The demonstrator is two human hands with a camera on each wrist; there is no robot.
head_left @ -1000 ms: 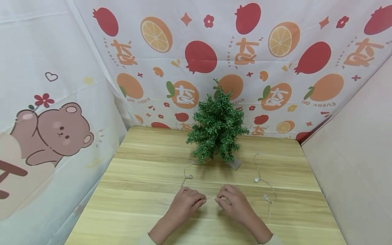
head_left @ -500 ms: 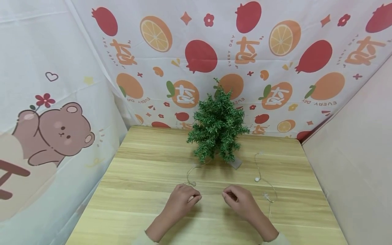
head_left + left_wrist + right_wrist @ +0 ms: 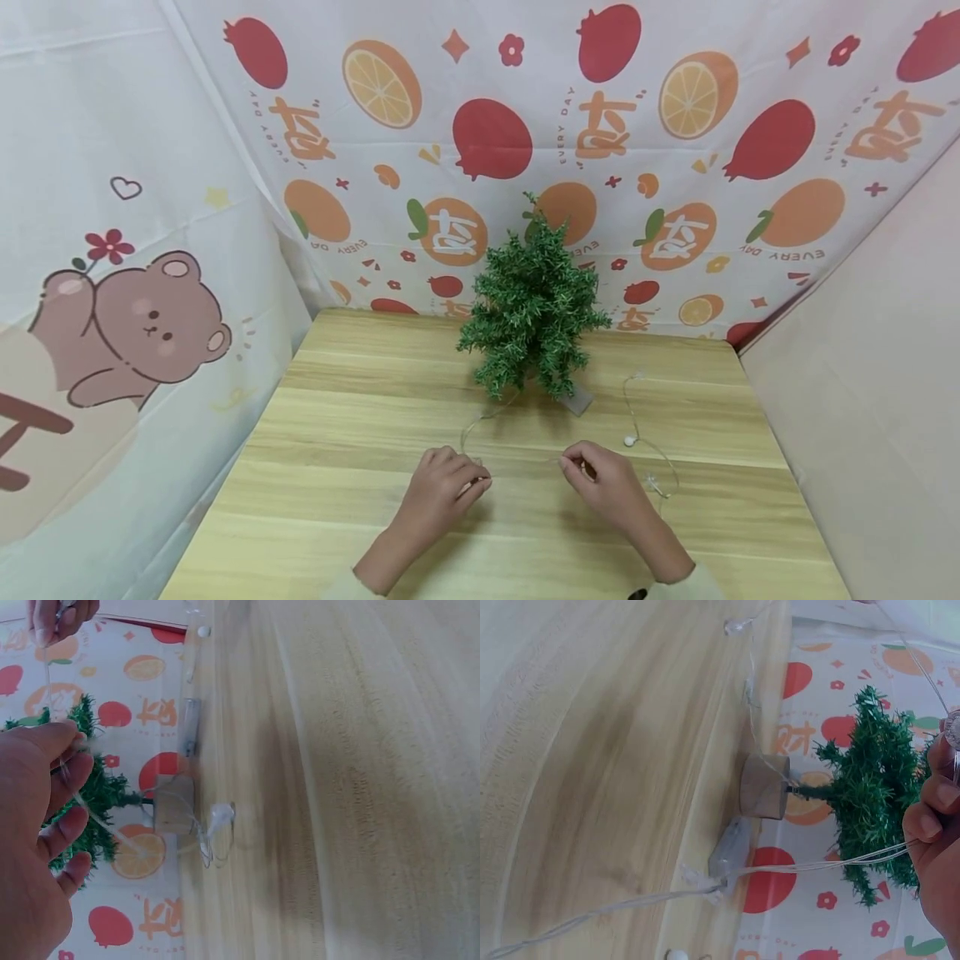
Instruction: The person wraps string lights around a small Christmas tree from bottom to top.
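A thin string-light wire (image 3: 915, 656) runs between both hands above the table. My left hand (image 3: 444, 485) pinches it between thumb and index finger, the other fingers loosely bent, and its tail hangs past the palm in the left wrist view. To the right, my right hand (image 3: 603, 483) pinches the other end with curled fingers. A clear, faceted bulb (image 3: 952, 731) shows at its fingertips in the right wrist view, and doubled wire (image 3: 817, 866) trails below that hand. Behind the hands stands a small green artificial tree (image 3: 534, 317) on a round wooden base (image 3: 763, 786).
A translucent grey box (image 3: 577, 402) lies beside the tree base on the wooden table (image 3: 337, 400). More wire curves across the right side, with a round white bulb (image 3: 629, 441) and a clear snowflake-like piece (image 3: 652, 483). A fruit-print cloth (image 3: 491, 137) hangs behind.
My right hand has moved to the right and slightly away from me, widening the gap between the hands. The wire left of the tree has been drawn in toward my left hand.
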